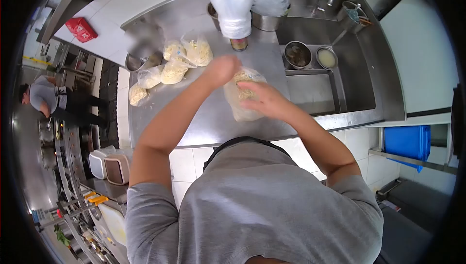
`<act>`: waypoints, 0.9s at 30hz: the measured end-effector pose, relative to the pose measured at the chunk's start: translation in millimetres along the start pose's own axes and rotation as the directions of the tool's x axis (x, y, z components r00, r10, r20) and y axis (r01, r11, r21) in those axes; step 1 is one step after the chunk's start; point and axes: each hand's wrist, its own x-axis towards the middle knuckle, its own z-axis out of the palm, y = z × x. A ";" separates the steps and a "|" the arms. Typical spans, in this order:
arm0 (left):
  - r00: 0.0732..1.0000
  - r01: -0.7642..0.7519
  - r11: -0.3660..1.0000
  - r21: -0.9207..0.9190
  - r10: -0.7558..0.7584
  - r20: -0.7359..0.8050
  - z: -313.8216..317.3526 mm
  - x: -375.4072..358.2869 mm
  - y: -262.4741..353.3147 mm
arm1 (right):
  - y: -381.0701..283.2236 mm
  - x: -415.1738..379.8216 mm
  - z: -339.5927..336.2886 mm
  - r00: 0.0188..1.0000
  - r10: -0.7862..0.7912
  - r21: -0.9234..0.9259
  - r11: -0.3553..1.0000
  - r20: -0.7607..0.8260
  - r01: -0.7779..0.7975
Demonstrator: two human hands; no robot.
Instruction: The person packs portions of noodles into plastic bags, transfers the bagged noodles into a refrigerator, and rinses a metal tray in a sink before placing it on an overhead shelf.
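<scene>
A clear plastic bag [247, 111] with pale noodle-like food lies on the steel counter [204, 123] in front of my body. My right hand [264, 100] rests over the bag's right side, its fingers apart. Above the bag's upper left edge is my left hand [224, 71], curled closed; what its fingers hold, if anything, is hidden. Several filled clear bags [174, 71] of the same pale food sit together on the counter's left part.
Behind the bag stands a can [239, 44] below a stack of white plastic bags [229, 9]. The sink [357, 69] at the right holds a bowl of dark contents [297, 55] and a bowl of cloudy liquid [327, 58]. Another person [43, 94] stands at far left.
</scene>
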 end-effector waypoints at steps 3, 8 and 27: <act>0.977 0.091 0.970 -0.225 -0.130 -0.167 -31.0 -16.1 16.9 | -16.9 -16.3 -15.4 0.903 0.101 -0.192 0.981 0.418 -0.021; 0.897 0.226 0.949 -0.218 -0.290 -0.333 -52.4 -49.9 3.6 | -21.9 -22.7 -70.6 0.954 -0.179 -0.473 0.836 0.242 0.277; 0.796 0.393 0.750 -0.532 -0.567 -0.212 -84.1 -107.9 34.0 | -84.7 55.9 -25.8 0.948 -0.317 -0.279 0.908 0.032 0.313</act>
